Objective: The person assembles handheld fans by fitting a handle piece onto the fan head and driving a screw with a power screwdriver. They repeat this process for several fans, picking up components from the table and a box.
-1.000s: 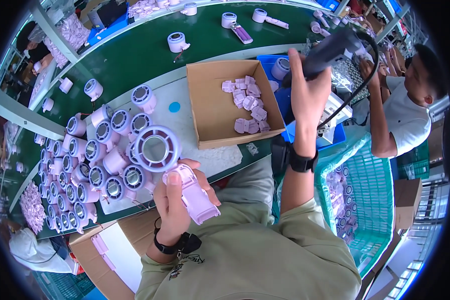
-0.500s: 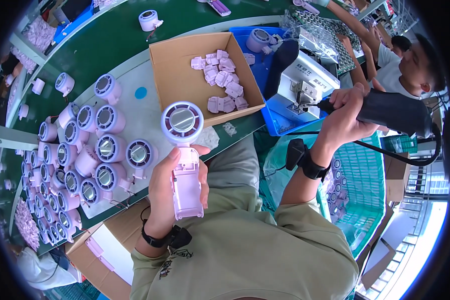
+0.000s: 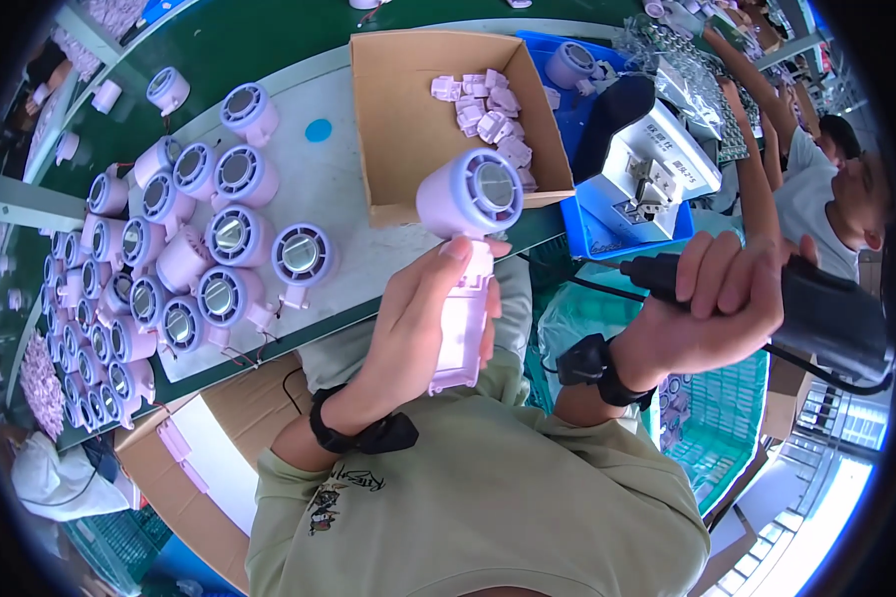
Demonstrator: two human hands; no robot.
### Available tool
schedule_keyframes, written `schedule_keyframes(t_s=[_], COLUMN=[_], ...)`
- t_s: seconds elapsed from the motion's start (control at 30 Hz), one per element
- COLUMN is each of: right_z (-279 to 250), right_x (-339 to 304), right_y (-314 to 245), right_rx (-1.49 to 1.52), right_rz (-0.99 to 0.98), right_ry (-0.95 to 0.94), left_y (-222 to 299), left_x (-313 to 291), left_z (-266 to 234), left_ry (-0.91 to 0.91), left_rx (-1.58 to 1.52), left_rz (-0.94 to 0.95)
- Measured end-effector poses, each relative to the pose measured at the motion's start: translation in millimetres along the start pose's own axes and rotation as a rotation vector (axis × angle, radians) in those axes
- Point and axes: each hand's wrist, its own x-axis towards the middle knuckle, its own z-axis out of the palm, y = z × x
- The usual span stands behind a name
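My left hand (image 3: 400, 320) is wrapped round the handle of a pale pink handheld fan (image 3: 468, 196). The round head points up and faces rightward, and the handle's open shell shows below my thumb. In my right hand (image 3: 715, 306) is a black electric screwdriver (image 3: 834, 316), its tip pointing left toward the fan, with a gap between them. Whether a screw sits on the tip is too small to tell. Just beyond the screwdriver stands a white and black screw feeder (image 3: 635, 189) in a blue tray (image 3: 683, 235).
A cardboard box (image 3: 400, 119) with small pink plastic pieces (image 3: 493, 111) stands ahead. Many fan heads (image 3: 231, 237) crowd the table at left. A green basket (image 3: 722, 423) holding more fan parts is at lower right. Another person (image 3: 816, 199) sits at far right.
The screwdriver has drawn back from the screw feeder toward me. My left hand has moved right with the fan, turning its head to the right. The whole view has shifted slightly.
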Motion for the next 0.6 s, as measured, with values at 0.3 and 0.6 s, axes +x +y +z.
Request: schedule_keyframes(t_s=[0.3,0.6], right_z=[45,45], right_x=[-29,-34], right_y=[-5,6], right_rx=[0.279,0.253], right_rz=[0.037,0.039], right_ry=[-0.3,-0.345], left_y=[-7,-6], left_x=[3,0], left_z=[8,8], left_ry=[0.015,0.043], left_rx=[-0.059,-0.032], left_rz=[-0.006,0.001])
